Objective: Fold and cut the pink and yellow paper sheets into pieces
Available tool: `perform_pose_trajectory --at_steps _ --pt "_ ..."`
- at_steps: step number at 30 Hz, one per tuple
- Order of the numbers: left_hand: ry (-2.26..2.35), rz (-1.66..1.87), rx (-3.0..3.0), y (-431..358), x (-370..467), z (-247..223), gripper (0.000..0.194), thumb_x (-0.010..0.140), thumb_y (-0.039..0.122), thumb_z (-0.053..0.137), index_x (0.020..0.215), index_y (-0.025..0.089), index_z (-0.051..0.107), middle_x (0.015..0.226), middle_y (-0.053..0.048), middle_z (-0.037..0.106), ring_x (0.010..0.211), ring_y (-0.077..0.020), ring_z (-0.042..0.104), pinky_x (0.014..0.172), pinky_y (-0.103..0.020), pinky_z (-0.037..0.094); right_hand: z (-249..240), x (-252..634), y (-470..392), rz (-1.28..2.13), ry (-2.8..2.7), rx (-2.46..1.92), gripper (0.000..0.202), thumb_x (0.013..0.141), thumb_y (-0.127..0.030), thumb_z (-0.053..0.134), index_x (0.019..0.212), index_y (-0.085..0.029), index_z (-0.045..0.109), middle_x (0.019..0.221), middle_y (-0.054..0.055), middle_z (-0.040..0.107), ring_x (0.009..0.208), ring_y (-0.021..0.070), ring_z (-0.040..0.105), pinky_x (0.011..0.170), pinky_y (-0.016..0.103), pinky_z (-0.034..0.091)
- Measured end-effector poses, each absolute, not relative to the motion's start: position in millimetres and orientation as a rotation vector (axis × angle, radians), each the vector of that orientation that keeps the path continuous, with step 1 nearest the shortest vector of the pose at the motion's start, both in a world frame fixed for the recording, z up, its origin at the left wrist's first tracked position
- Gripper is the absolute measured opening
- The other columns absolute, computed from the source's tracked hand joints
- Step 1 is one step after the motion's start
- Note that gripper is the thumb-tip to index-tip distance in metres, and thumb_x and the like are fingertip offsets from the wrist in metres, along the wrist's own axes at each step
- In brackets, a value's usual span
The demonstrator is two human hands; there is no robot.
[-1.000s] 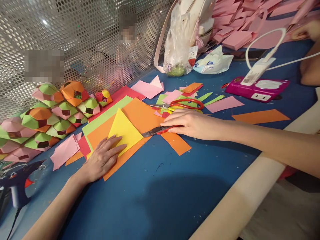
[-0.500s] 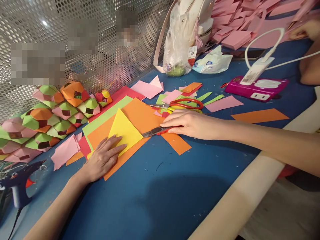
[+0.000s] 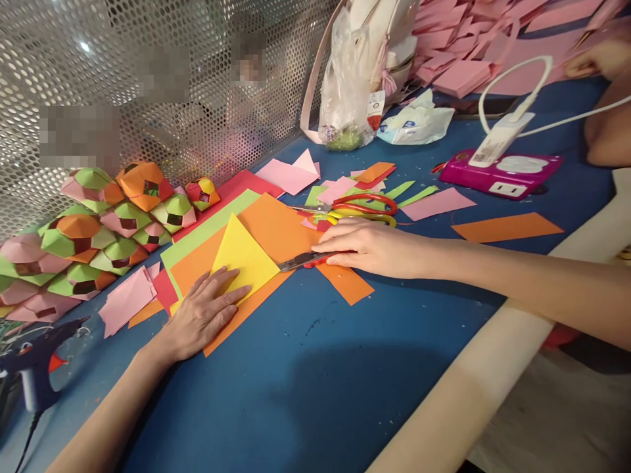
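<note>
My left hand (image 3: 204, 315) lies flat on a folded yellow sheet of paper (image 3: 249, 253), fingers stretched out. The yellow sheet makes a pointed shape over orange paper (image 3: 276, 226), with a green sheet (image 3: 197, 230) and a red sheet (image 3: 236, 187) behind. My right hand (image 3: 359, 246) is closed around red-handled scissors (image 3: 296, 261) with dark blades. Their tip touches or nearly touches the right corner of the yellow sheet. My fingers partly hide the handles. Just behind lies another pair of scissors (image 3: 374, 205) with red and yellow handles.
Folded paper shapes (image 3: 81, 233) are stacked against a perforated metal panel (image 3: 197, 131). A glue gun (image 3: 37, 368) stands at left. Paper scraps (image 3: 436, 205), a purple power strip (image 3: 497, 174), a plastic bag (image 3: 345, 98) and a tissue pack (image 3: 417, 121) lie beyond. Another person's hand (image 3: 599, 62) shows at far right.
The view has shifted very slightly. Both hands, the yellow sheet and the scissors keep nearly the same places relative to each other.
</note>
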State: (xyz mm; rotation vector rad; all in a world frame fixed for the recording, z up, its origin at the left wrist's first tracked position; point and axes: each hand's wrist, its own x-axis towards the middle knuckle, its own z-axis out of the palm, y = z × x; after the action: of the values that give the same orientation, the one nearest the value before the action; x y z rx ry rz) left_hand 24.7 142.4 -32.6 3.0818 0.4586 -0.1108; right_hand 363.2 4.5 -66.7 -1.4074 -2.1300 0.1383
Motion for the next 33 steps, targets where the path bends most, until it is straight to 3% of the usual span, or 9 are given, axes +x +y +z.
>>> perform_pose_trajectory --at_steps 33 --pt "0.453 -0.100 3.090 143 25 -34 0.043 0.101 0.032 0.032 0.143 0.034 0.042 0.153 -0.004 0.034 0.144 -0.0290 0.025 0.116 -0.054 0.022 -69 349 -4 0.155 -2.116 -1.351 0.032 0.098 -0.029 0.042 0.111 -0.019 0.070 0.103 0.010 0.068 0.093 0.0207 0.061 0.084 0.038 0.048"
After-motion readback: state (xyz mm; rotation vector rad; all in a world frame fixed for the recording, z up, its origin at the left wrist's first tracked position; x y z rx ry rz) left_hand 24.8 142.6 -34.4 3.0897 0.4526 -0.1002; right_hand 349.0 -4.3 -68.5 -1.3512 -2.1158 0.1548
